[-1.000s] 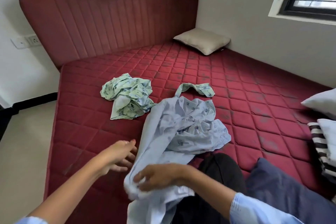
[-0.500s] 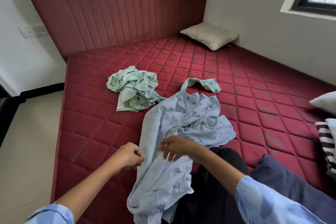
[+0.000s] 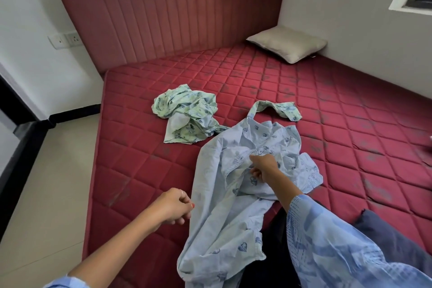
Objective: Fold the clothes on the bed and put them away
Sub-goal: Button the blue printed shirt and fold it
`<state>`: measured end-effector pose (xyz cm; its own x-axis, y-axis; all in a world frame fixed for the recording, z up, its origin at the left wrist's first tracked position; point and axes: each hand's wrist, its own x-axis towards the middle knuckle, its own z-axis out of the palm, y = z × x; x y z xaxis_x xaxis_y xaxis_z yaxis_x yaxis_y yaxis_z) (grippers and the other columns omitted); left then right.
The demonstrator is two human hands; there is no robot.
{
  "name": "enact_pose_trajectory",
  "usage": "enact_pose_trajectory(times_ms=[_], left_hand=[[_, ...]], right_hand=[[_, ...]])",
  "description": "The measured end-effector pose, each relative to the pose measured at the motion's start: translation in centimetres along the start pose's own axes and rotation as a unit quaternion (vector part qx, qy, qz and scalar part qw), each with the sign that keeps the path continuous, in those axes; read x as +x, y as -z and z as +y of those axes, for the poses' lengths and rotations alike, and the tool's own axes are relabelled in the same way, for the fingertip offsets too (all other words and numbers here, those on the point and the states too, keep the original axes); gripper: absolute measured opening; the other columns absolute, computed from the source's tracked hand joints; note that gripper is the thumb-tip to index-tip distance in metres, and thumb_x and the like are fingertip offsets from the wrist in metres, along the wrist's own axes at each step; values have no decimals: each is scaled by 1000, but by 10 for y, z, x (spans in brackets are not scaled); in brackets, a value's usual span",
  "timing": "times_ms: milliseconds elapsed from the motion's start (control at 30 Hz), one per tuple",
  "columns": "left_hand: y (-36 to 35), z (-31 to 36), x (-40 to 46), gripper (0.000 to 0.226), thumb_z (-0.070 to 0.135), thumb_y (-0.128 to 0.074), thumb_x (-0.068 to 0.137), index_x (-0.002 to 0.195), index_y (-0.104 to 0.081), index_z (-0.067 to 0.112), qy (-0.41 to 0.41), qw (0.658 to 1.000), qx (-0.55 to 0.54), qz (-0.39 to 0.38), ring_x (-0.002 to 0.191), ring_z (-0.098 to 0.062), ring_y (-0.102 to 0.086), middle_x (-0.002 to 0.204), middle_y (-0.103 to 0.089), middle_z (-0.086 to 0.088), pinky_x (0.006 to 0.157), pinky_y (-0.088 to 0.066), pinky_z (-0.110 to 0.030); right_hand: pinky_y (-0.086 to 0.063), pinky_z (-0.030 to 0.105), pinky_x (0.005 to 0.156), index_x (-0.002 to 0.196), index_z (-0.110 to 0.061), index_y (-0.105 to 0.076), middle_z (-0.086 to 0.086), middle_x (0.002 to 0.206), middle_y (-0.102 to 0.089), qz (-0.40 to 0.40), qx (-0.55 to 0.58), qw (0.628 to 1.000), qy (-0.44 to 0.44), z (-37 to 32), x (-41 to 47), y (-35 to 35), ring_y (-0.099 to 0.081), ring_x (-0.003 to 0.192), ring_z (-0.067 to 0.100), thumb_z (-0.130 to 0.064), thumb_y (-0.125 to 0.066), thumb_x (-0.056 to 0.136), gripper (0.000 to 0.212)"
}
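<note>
Red quilted mattress (image 3: 304,105) takes up most of the view, padded headboard (image 3: 173,16) behind it, beige pillow (image 3: 286,43) in the far right corner. Two garments to handle: pale blue printed shirt (image 3: 217,194) sprawled from mid-bed down over the near edge toward me, bunched around the collar; green printed garment (image 3: 187,117) crumpled just beyond it, one strip of it reaching past the shirt's top. My right hand (image 3: 264,166) is in the middle of the blue shirt, fingers curled into a fold of fabric. My left hand (image 3: 173,206) sits at the shirt's left edge, fingers curled; can't tell if it's pinching cloth or empty. Risks, my read: pulling from the centre bunches it more instead of flattening; the hanging part could drag the shirt off the edge; the green strip may be snagged and come along.
</note>
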<state>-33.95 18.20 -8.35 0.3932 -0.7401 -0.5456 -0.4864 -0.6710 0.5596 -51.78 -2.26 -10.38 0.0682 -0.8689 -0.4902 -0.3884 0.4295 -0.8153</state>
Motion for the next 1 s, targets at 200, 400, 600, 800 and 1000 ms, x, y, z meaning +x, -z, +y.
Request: enact_pose_trajectory(times_ms=[200, 400, 600, 800, 1000], left_hand=[[0, 1, 6, 13, 25, -54, 94, 93, -63, 15, 1, 1000, 10, -5, 54, -6, -61, 75, -72, 6, 48, -41, -18], [0, 21, 18, 15, 24, -53, 94, 93, -62, 12, -2, 1000, -9, -10, 56, -8, -60, 78, -72, 3, 45, -39, -18], [0, 35, 25, 15, 23, -52, 94, 92, -62, 13, -12, 999, -33, -27, 56, -9, -60, 78, -71, 3, 49, -40, -18], [6, 37, 26, 20, 25, -50, 94, 99, -63, 11, -15, 999, -38, -24, 60, -9, -62, 80, -71, 4, 50, -40, -18], [38, 48, 18, 17, 24, -49, 95, 96, -63, 14, -29, 998, -61, -10, 58, -7, -62, 81, -71, 3, 50, -41, -17]], right_hand=[[-42, 34, 71, 103, -3, -49, 7, 98, -48, 76, -134, 966, 207, 0, 5, -13, -53, 89, 26, 3, -48, 83, 21], [-44, 32, 83, 113, 3, -58, 16, 114, -62, -15, -228, 971, 75, 11, 21, -28, -58, 109, 33, -21, -56, 91, 32], [-46, 35, 91, 114, -5, -56, 13, 116, -62, -23, -133, 991, 9, 17, 41, -39, -59, 112, 31, -31, -64, 88, 38], [-46, 32, 64, 98, -4, -52, 12, 87, -56, 51, 37, 998, -2, -9, 42, -44, -56, 78, 26, -12, -51, 84, 16], [-35, 26, 52, 73, -10, -42, 5, 69, -40, -10, 169, 985, 33, -116, 41, -7, -41, 59, 17, -6, -36, 96, 24]])
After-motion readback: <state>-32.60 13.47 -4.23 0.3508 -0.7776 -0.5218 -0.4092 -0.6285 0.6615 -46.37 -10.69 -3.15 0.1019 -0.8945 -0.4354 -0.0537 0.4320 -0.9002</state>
